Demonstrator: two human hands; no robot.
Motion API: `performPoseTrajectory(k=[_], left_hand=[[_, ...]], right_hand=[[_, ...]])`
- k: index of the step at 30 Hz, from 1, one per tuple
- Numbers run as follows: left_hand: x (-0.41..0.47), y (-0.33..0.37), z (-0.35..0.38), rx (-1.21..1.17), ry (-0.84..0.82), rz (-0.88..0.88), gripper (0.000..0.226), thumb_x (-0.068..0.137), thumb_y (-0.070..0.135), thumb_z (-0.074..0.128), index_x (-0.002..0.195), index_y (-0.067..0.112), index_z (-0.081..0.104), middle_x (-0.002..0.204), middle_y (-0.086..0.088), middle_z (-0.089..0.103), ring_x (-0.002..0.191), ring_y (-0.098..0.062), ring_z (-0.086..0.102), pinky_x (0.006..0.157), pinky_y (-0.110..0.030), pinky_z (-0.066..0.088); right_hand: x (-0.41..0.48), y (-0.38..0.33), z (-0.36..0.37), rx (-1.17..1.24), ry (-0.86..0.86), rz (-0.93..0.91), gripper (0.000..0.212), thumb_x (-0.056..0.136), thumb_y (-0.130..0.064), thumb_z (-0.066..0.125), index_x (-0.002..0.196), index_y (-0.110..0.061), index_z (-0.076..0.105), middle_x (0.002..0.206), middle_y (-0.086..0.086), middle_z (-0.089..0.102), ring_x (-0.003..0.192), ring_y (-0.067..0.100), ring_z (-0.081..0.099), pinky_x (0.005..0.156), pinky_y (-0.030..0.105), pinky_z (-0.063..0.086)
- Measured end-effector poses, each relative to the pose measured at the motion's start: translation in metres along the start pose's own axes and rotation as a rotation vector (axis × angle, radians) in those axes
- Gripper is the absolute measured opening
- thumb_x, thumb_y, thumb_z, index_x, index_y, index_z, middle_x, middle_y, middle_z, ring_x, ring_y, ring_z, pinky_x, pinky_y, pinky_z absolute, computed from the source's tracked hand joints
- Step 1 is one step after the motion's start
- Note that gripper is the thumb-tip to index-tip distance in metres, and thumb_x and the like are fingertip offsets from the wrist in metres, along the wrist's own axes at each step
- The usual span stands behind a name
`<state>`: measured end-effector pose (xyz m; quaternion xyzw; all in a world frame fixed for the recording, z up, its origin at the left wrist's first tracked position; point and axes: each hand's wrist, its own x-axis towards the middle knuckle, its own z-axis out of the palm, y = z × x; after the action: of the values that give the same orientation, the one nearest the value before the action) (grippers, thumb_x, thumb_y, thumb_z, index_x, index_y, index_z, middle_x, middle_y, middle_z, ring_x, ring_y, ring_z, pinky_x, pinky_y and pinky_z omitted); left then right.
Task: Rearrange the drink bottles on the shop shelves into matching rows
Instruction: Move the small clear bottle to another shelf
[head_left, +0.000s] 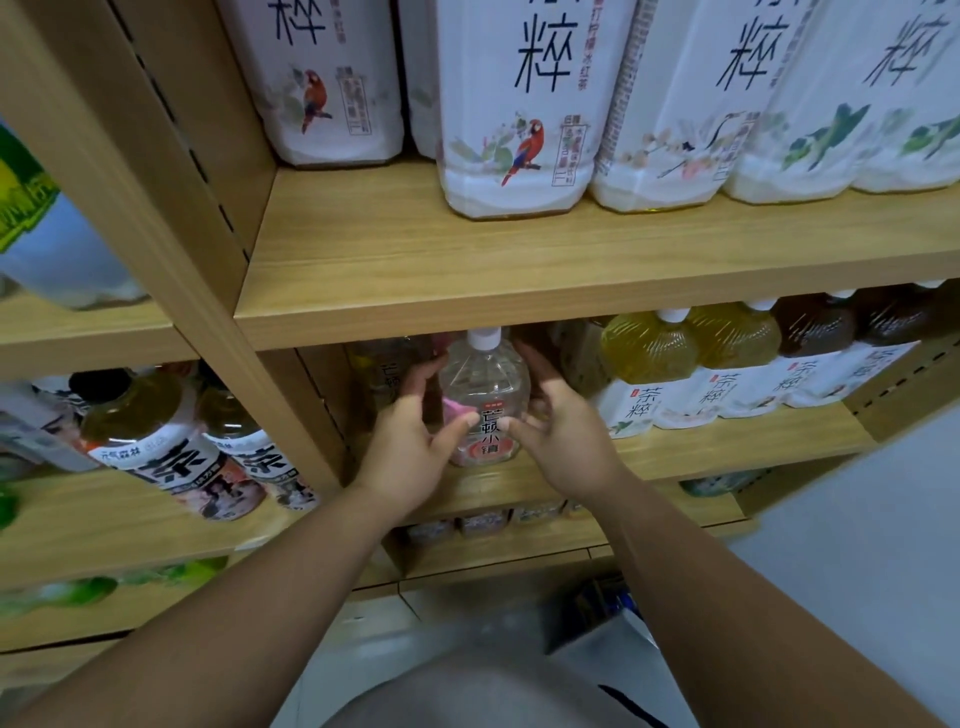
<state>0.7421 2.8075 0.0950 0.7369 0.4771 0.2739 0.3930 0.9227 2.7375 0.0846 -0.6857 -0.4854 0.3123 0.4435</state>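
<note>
Left hand and right hand both curl round the clear bottle, thumbs on its pink label. It stands upright on the middle shelf, left of the yellow tea bottles, below the big parrot-label bottles.

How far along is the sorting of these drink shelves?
Looks done: big white-labelled bottles line the upper shelf, and yellow tea bottles stand next to brown bottles on the right. In hand: the left hand and right hand grip a clear bottle on the middle shelf. Left: giving it a matching row; the bottles behind it are too dim to judge.
</note>
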Motion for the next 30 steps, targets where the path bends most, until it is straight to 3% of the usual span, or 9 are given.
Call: performPoseTrajectory(k=[3, 6, 9, 11, 17, 21, 25, 26, 30], left_hand=[[-0.002, 0.002, -0.001, 0.01, 0.012, 0.012, 0.069, 0.092, 0.036, 0.074, 0.15, 0.04, 0.035, 0.103, 0.014, 0.069, 0.074, -0.003, 0.068, 0.069, -0.026, 0.059], [-0.011, 0.004, -0.002, -0.024, 0.029, 0.014, 0.073, 0.093, 0.036, 0.073, 0.153, 0.043, 0.031, 0.113, 0.016, 0.068, 0.098, -0.003, 0.068, 0.085, -0.029, 0.06], [-0.035, 0.001, -0.004, -0.026, 0.075, 0.025, 0.07, 0.095, 0.043, 0.069, 0.153, 0.042, 0.03, 0.14, 0.009, 0.06, 0.13, -0.01, 0.056, 0.107, -0.038, 0.05], [-0.06, -0.003, -0.008, 0.021, 0.115, -0.003, 0.069, 0.093, 0.047, 0.068, 0.152, 0.042, 0.033, 0.149, 0.006, 0.053, 0.136, -0.013, 0.051, 0.11, -0.042, 0.048], [-0.148, -0.01, -0.03, 0.285, 0.137, -0.13, 0.069, 0.09, 0.041, 0.074, 0.151, 0.028, 0.045, 0.145, 0.006, 0.053, 0.124, -0.019, 0.057, 0.101, -0.037, 0.053], [-0.191, -0.032, -0.057, 0.435, 0.203, -0.241, 0.071, 0.089, 0.045, 0.075, 0.15, 0.027, 0.044, 0.146, 0.001, 0.054, 0.102, -0.024, 0.067, 0.086, -0.028, 0.047], [-0.225, -0.05, -0.103, 0.51, 0.299, -0.33, 0.07, 0.088, 0.047, 0.075, 0.148, 0.026, 0.046, 0.141, -0.003, 0.056, 0.066, -0.004, 0.063, 0.075, -0.031, 0.045], [-0.232, -0.056, -0.117, 0.526, 0.316, -0.347, 0.069, 0.089, 0.048, 0.074, 0.148, 0.024, 0.047, 0.14, -0.005, 0.055, 0.071, -0.007, 0.064, 0.078, -0.033, 0.048], [-0.256, -0.092, -0.171, 0.68, 0.353, -0.374, 0.069, 0.088, 0.053, 0.071, 0.146, 0.022, 0.05, 0.143, -0.009, 0.054, 0.125, -0.032, 0.056, 0.104, -0.042, 0.048]], right_hand=[[0.0, 0.001, 0.001, -0.051, 0.011, -0.006, 0.093, 0.091, -0.014, 0.076, 0.153, -0.059, 0.024, 0.13, -0.009, 0.067, 0.113, 0.005, 0.068, 0.097, 0.041, 0.06], [-0.005, -0.003, 0.005, -0.113, 0.063, -0.019, 0.105, 0.085, -0.024, 0.081, 0.147, -0.072, 0.012, 0.131, -0.001, 0.065, 0.114, 0.018, 0.068, 0.095, 0.048, 0.059], [-0.018, -0.005, 0.006, -0.117, 0.106, -0.017, 0.104, 0.082, -0.032, 0.082, 0.154, -0.057, 0.011, 0.137, 0.001, 0.061, 0.124, 0.023, 0.061, 0.098, 0.051, 0.057], [-0.033, -0.008, 0.005, -0.103, 0.107, -0.006, 0.097, 0.083, -0.039, 0.081, 0.157, -0.045, 0.017, 0.145, 0.001, 0.054, 0.132, 0.022, 0.055, 0.103, 0.051, 0.054], [-0.086, -0.018, 0.015, -0.214, 0.041, -0.15, 0.07, 0.091, -0.037, 0.075, 0.151, -0.026, 0.042, 0.143, -0.003, 0.052, 0.126, 0.01, 0.051, 0.099, 0.026, 0.042], [-0.112, -0.021, 0.048, -0.254, -0.14, -0.189, 0.056, 0.091, -0.041, 0.073, 0.141, -0.025, 0.055, 0.144, -0.003, 0.051, 0.126, 0.015, 0.052, 0.099, 0.032, 0.047], [-0.126, -0.042, 0.092, -0.338, -0.318, -0.213, 0.049, 0.091, -0.047, 0.071, 0.134, -0.028, 0.059, 0.133, -0.005, 0.051, 0.117, 0.017, 0.055, 0.09, 0.03, 0.047], [-0.128, -0.049, 0.103, -0.363, -0.344, -0.238, 0.049, 0.091, -0.048, 0.071, 0.134, -0.028, 0.059, 0.133, -0.004, 0.052, 0.119, 0.019, 0.055, 0.092, 0.032, 0.048], [-0.127, -0.081, 0.15, -0.406, -0.392, -0.289, 0.05, 0.09, -0.049, 0.072, 0.133, -0.028, 0.06, 0.136, -0.003, 0.051, 0.125, 0.022, 0.052, 0.097, 0.032, 0.046]])
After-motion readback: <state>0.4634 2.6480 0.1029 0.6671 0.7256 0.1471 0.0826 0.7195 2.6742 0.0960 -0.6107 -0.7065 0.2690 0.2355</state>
